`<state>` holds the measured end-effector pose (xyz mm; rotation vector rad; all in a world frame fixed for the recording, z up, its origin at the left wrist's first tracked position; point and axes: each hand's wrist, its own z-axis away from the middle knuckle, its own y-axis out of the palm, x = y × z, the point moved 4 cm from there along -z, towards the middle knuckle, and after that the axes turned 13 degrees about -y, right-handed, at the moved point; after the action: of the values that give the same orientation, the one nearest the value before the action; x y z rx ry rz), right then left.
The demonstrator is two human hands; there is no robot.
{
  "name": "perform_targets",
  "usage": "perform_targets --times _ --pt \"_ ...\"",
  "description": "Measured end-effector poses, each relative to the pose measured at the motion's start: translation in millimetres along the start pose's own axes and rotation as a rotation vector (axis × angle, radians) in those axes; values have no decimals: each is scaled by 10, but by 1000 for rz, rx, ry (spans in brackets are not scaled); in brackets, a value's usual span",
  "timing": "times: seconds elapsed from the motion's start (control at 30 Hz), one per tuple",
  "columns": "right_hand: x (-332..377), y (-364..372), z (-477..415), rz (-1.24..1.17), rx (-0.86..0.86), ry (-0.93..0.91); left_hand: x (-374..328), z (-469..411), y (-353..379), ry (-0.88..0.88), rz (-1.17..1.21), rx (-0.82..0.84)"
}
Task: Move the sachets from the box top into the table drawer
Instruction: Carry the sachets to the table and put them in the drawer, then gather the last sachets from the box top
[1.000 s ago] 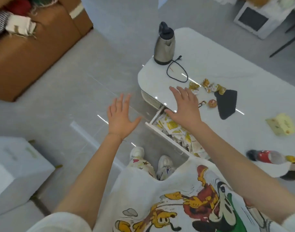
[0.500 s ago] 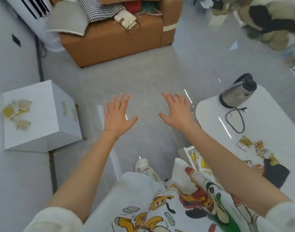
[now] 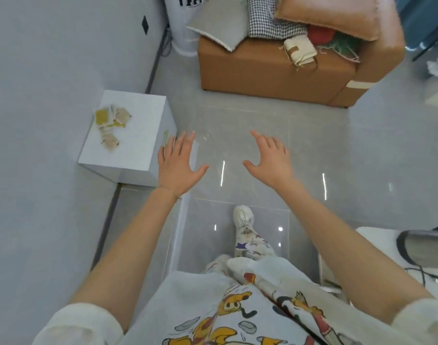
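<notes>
Both hands are held out in front of the person, palms down over the grey floor (image 3: 237, 125), and neither has hold of anything. The left hand (image 3: 178, 165) is spread flat with straight fingers and the thumb out to the side. In this view its fingertips overlap the right side of the box (image 3: 143, 125), but whether they touch it cannot be told. The right hand (image 3: 270, 160) is just as open, its fingers fanned and slightly relaxed, and it is well apart from the box. The box is white and stands on the floor against the left wall (image 3: 51, 95). The sachets (image 3: 112, 123) lie on its top, toward the far left corner, in a loose heap of yellow and beige packets. Some of them overlap, and a couple of beige ones lie a little nearer the person than the rest. Beyond the hands stands a brown sofa (image 3: 275, 68) piled with cushions (image 3: 327, 16) and cloth. At the lower right a corner of the white table (image 3: 372, 242) shows, with the blurred base of a kettle (image 3: 427, 247) and a black cord (image 3: 422, 275) on it. A white shoe (image 3: 242, 217) shows on the floor between the forearms, above a cartoon-print shirt (image 3: 237, 307).
</notes>
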<state>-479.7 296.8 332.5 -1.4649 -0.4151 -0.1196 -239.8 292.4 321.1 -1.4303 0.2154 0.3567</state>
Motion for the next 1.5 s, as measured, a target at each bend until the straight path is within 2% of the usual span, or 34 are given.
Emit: perform_targets --times 0.23,0.37,0.77,1.0,1.13,1.27,1.43,1.5 --pt "150 0 -1353 -19 55 -192 278 -814 -140 -215 19 -59" --pt "316 54 -2123 -11 145 -320 486 -1154 -239 -372 48 -76" --pt "1418 586 -3841 110 344 -687 1571 -1646 -465 -819 112 -183" --pt "1909 1210 -4791 99 396 -709 2512 -2084 -292 -1018 169 -133" --pt "2086 1410 -5258 45 444 -665 2785 -2397 -280 -1079 227 -142" --pt "2282 1758 -5636 -21 529 -622 2977 -2659 -119 -1223 378 -142" --pt "2497 2499 -5904 -36 702 -548 3162 -3006 346 -1356 524 -119" --pt "2595 3069 -6100 -11 769 -554 3359 -3213 742 -1429 563 -117"
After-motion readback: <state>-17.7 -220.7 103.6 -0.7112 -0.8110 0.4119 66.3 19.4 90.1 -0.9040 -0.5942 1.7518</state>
